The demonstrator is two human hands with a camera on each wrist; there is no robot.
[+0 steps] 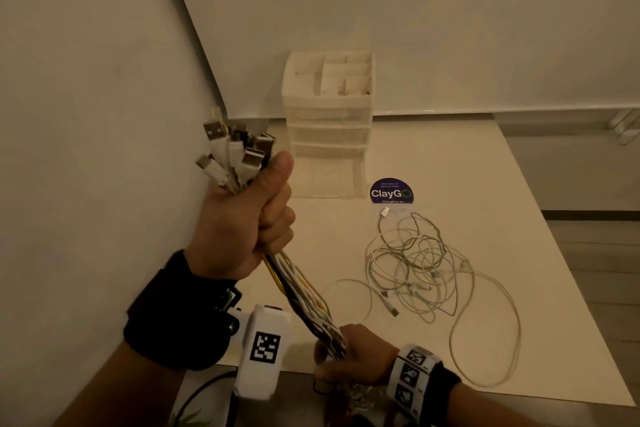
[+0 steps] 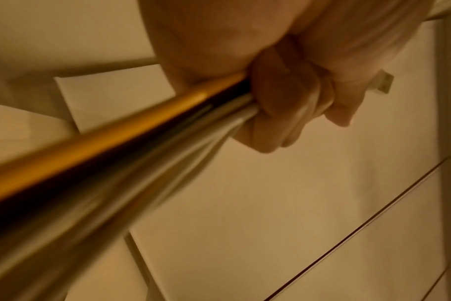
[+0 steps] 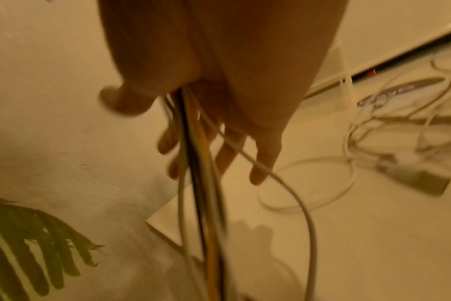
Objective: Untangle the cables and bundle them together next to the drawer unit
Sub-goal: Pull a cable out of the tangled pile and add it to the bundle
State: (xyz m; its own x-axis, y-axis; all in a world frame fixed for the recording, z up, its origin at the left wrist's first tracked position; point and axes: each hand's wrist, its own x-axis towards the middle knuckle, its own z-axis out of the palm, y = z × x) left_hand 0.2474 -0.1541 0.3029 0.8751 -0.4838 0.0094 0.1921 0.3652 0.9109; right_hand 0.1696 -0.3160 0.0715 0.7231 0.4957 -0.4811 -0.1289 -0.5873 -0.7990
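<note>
Left hand (image 1: 242,218) fists the cable bundle (image 1: 301,291) below the plugs; right hand (image 1: 349,354) loosely circles it lower. Pile (image 1: 426,270) sits on counter (image 1: 519,184) near drawer unit (image 1: 329,121). Risk: combing down tightens knots, or a strand slips out.

Readable text: one sticker only.
Round dark-blue sticker (image 1: 391,191) on the white table (image 1: 519,218), just beside the drawer unit (image 1: 329,121), reads "ClayGo" in white; smaller lines above and below illegible.

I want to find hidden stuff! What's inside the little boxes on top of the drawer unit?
The drawer unit has open compartments on top; those in view look empty. Their floors are partly hidden by the dividers, and the frosted drawers below hide their contents.
</note>
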